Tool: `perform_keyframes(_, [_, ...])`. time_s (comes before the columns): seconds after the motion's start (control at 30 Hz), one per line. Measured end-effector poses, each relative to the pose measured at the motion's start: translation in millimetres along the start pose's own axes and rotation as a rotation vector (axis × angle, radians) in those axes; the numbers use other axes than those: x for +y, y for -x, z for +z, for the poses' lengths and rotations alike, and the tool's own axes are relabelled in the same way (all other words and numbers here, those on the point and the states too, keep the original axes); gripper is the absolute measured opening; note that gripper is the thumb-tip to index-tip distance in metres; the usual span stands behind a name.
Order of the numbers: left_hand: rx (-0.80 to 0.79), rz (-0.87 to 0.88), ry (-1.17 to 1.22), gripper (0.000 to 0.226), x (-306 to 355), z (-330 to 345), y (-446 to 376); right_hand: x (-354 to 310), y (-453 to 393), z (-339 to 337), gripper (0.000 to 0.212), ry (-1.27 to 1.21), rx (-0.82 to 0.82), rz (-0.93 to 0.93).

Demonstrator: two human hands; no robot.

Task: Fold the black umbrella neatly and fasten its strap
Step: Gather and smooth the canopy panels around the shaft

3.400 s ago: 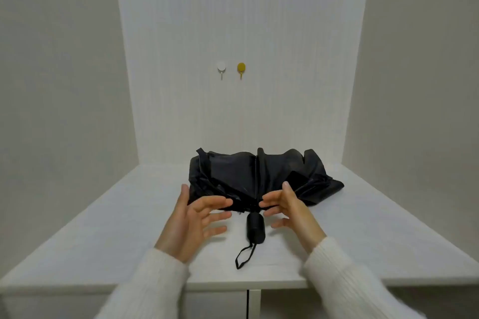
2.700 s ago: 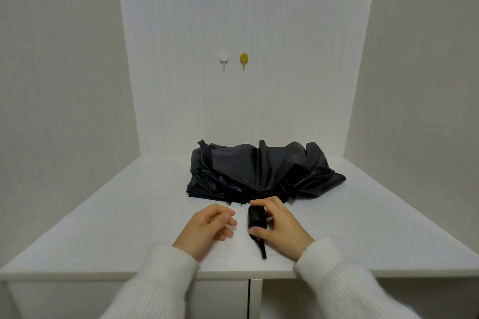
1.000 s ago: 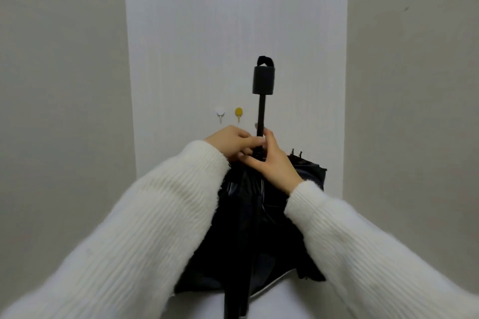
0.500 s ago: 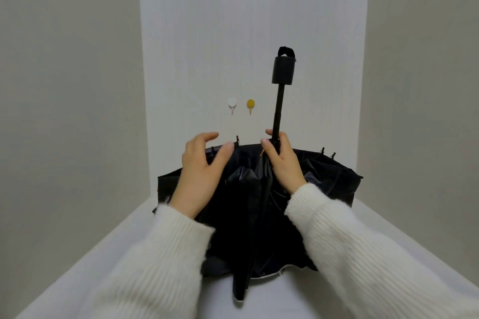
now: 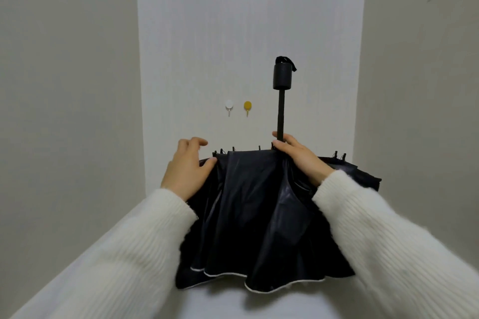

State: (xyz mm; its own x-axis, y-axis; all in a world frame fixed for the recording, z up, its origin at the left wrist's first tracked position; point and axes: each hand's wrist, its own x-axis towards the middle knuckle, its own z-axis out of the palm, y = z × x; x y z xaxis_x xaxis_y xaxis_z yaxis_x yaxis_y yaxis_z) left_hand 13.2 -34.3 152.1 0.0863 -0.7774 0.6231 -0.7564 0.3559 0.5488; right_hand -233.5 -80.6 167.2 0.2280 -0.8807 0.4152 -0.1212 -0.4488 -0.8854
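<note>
The black umbrella [image 5: 254, 217] stands upside down over the white table [image 5: 77, 274], its loose canopy hanging in folds with a pale hem at the bottom. Its thin shaft rises to the black handle [image 5: 283, 77], which carries a short wrist loop on top. My right hand [image 5: 300, 158] grips the shaft at its base, where the ribs gather. My left hand [image 5: 188, 167] lies against the canopy's left edge, thumb on the fabric and fingers relaxed above it. The closing strap is not visible.
A white hook [image 5: 229, 106] and a yellow hook [image 5: 247, 107] are stuck on the white back panel. Grey walls close in on the left and right. The umbrella and my sleeves hide most of the table.
I took the umbrella off the table and stood it handle-up. Over the last half second my left hand slid left along the canopy's top edge, and the fabric spread wider.
</note>
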Motion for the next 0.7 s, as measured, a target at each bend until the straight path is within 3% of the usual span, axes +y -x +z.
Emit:
perform_keyframes(0.07, [-0.057, -0.010, 0.038, 0.028, 9, 5, 1, -5, 1, -4, 0.043, 0.006, -0.064, 0.062])
perform_keyframes(0.2, [-0.192, -0.048, 0.270, 0.035, 31, 3, -7, -11, 0, -12, 0.037, -0.115, -0.196, 0.161])
perform_keyframes(0.3, [-0.287, 0.028, 0.328, 0.017, 36, 11, -10, -15, 6, -18, 0.034, -0.200, -0.330, 0.156])
perform_keyframes(0.37, [-0.293, 0.101, 0.380, 0.020, 38, 17, -9, -22, 14, -19, 0.032, -0.280, -0.394, 0.152])
perform_keyframes(0.47, [-0.303, 0.172, 0.386, 0.029, 48, 19, -6, -23, 22, -20, 0.031, -0.284, -0.390, 0.098])
perform_keyframes(0.6, [-0.529, 0.110, 0.520, 0.041, 55, 20, -2, -22, 22, -16, 0.040, -0.194, -0.322, 0.031])
perform_keyframes(0.7, [-0.476, 0.197, 0.520, 0.039, 47, 25, -3, -20, 23, -15, 0.045, -0.230, -0.278, 0.019])
